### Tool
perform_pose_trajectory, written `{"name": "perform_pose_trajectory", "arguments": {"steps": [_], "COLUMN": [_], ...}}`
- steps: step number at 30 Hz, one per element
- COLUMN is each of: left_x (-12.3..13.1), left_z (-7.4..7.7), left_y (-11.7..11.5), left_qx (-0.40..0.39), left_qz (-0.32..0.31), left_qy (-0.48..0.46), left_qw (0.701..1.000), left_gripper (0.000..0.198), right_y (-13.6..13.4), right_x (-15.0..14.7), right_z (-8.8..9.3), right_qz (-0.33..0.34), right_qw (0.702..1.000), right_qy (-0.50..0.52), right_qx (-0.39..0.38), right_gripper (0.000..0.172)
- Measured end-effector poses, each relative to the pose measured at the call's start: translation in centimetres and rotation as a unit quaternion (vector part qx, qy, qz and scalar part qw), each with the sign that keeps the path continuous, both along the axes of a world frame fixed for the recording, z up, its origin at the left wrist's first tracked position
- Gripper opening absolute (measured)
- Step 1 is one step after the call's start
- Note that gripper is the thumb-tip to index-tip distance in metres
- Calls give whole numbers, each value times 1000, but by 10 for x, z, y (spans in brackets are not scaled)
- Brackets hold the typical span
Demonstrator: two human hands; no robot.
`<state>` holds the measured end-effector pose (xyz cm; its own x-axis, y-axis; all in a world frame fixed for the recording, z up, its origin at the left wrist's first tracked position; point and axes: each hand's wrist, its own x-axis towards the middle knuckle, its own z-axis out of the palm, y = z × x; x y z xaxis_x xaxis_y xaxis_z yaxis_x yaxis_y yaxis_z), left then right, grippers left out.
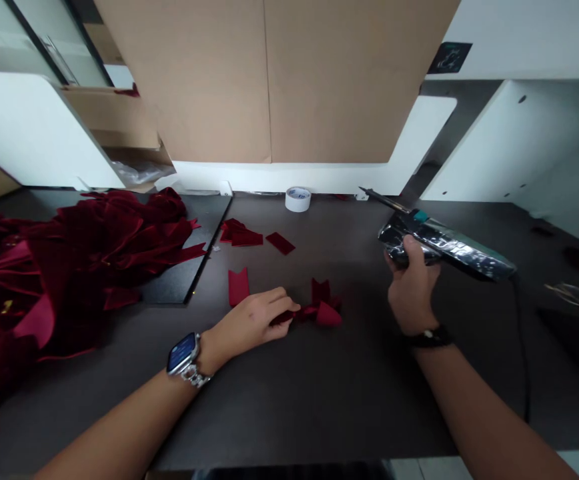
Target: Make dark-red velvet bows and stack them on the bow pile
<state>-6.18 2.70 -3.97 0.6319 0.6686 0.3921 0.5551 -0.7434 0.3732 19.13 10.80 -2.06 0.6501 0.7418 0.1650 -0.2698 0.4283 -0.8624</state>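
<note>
My left hand (254, 321) rests on the dark table, fingers pinched on a folded piece of dark red velvet (319, 307) shaped like a small bow. My right hand (412, 283) is closed round the grip of a glue gun (439, 241) wrapped in black tape, held above the table to the right of the velvet piece, its nozzle pointing up and to the left. The gun's cord (522, 347) trails off to the right. A flat red velvet strip (238, 287) lies just beyond my left hand.
A big heap of red velvet bows (69, 267) covers the table's left side. More red strips (249, 237) and a roll of white tape (298, 199) lie farther back. Cardboard panels (269, 80) and white partitions stand behind the table.
</note>
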Motion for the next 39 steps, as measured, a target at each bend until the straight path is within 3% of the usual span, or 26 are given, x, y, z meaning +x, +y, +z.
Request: {"name": "perform_pose_trajectory", "arguments": {"steps": [5, 14, 22, 28, 31, 39], "left_x": [-1, -4, 16, 27, 31, 42], "left_z": [4, 7, 39, 50, 51, 47], "left_y": [-4, -17, -34, -26, -19, -16], "left_qx": [-8, 31, 68, 55, 76, 30], "left_qz": [-30, -50, -54, -29, -47, -53], "left_qy": [84, 180, 317, 335, 318, 303], "left_qw": [996, 982, 945, 940, 944, 951], "left_gripper": [13, 24, 14, 15, 15, 17], "right_y": [2, 4, -3, -2, -2, -4], "right_x": [5, 7, 4, 1, -2, -3], "right_z": [-2, -2, 3, 5, 6, 9], "right_qz": [9, 15, -4, -2, -14, -6], "right_qw": [1000, 998, 997, 995, 991, 990], "right_qy": [4, 33, 43, 55, 68, 55], "right_qx": [-14, -44, -69, -86, -111, -127], "right_gripper": [56, 48, 41, 37, 31, 30]}}
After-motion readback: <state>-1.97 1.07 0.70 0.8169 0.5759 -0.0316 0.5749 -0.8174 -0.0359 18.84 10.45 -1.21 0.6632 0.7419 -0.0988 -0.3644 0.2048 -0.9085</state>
